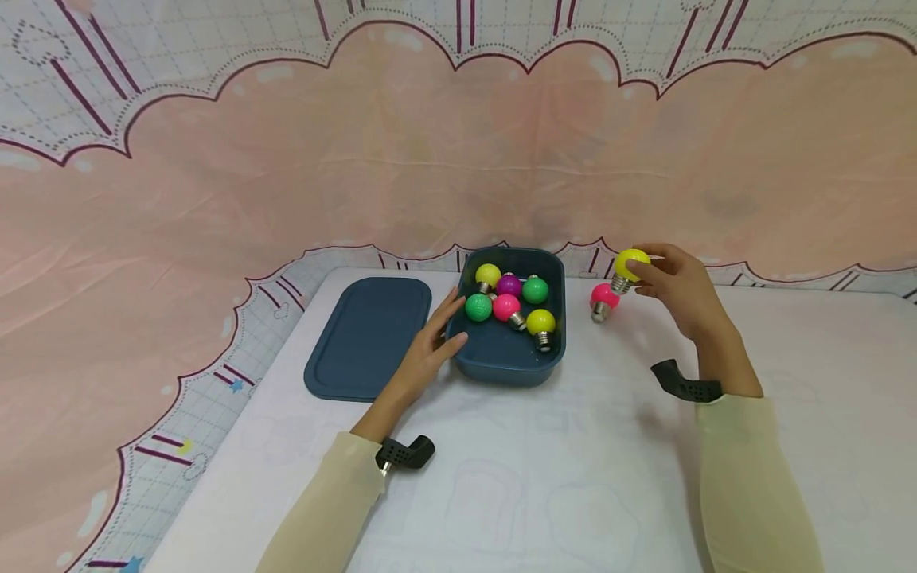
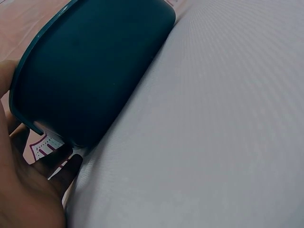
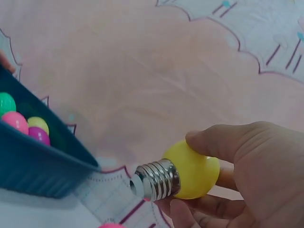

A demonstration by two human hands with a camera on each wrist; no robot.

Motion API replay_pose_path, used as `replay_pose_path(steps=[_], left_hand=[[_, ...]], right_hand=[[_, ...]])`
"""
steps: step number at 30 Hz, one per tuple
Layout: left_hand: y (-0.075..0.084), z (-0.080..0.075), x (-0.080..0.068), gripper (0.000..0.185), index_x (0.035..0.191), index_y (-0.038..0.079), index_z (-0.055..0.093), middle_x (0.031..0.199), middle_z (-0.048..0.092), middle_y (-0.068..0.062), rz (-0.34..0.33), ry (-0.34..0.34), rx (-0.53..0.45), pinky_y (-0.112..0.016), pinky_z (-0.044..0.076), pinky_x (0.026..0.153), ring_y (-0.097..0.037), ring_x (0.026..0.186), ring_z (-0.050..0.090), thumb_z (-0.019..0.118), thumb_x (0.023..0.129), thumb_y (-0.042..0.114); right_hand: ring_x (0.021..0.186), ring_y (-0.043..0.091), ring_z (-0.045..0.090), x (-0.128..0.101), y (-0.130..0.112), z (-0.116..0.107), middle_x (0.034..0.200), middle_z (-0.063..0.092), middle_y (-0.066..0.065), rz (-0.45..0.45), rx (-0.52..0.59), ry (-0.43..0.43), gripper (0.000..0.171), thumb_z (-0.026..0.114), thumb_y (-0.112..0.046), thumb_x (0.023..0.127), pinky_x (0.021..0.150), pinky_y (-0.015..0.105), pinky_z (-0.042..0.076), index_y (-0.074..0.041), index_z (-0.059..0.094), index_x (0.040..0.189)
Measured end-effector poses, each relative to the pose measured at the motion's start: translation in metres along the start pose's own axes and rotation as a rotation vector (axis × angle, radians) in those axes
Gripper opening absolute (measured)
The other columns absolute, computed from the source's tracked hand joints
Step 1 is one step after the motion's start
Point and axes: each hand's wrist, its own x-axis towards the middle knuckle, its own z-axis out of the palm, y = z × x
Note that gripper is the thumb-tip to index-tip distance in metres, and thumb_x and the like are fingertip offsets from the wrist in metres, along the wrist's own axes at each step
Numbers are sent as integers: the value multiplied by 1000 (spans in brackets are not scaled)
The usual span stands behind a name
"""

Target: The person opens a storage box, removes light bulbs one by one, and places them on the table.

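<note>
My right hand (image 1: 677, 290) pinches a yellow light bulb (image 3: 192, 171) by its round globe, the silver screw base pointing left in the right wrist view. Below it in the head view, a pink bulb (image 1: 605, 298) lies on the white table. To the left stands a dark blue bin (image 1: 509, 370) with several coloured bulbs inside, among them a purple bulb (image 1: 509, 285), a green bulb (image 1: 535, 290) and another yellow bulb (image 1: 540, 321). My left hand (image 1: 430, 348) rests against the bin's left side, fingers spread along the wall and rim.
A flat dark blue lid (image 1: 368, 338) lies on the white table (image 1: 573, 477), left of the bin and partly behind my left hand. A peach patterned cloth (image 1: 501, 159) hangs behind the table and runs down its left side.
</note>
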Motion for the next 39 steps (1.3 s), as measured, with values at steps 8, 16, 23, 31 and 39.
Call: replay_pose_path(steps=[8, 16, 23, 31, 39], left_hand=[[0, 0, 1, 54, 148, 0, 30, 158, 13, -14, 0, -4, 9, -53, 19, 110, -29, 144, 11, 49, 98, 5], [1, 0, 2, 54, 148, -1, 30, 158, 13, -16, 9, -7, 17, -52, 19, 111, -31, 144, 11, 49, 98, 5], [0, -1, 1, 54, 148, -2, 30, 158, 12, -16, 6, -6, 9, -53, 19, 110, -31, 144, 11, 49, 98, 4], [-1, -1, 0, 54, 148, -2, 30, 158, 13, -16, 6, -2, 20, -53, 19, 110, -31, 144, 11, 49, 98, 3], [0, 0, 0, 54, 148, -2, 31, 158, 13, -16, 4, -2, 13, -54, 20, 110, -32, 144, 12, 49, 98, 4]], right_hand=[[105, 25, 56, 2, 15, -5, 133, 46, 16, 43, -48, 31, 67, 52, -48, 94, 84, 19, 48, -4, 41, 143], [115, 34, 51, 5, 28, -10, 137, 45, 22, 128, -91, 20, 71, 50, -50, 95, 97, 37, 43, -1, 38, 145], [108, 28, 51, 6, 42, -7, 133, 47, 22, 175, -83, -1, 70, 50, -50, 95, 88, 23, 48, 2, 41, 143], [101, 25, 48, 8, 57, -1, 130, 49, 23, 234, -82, 40, 69, 52, -49, 94, 71, 12, 44, 3, 46, 139], [101, 29, 49, 11, 66, 5, 125, 53, 21, 256, -139, 53, 73, 53, -55, 91, 77, 27, 42, 0, 48, 139]])
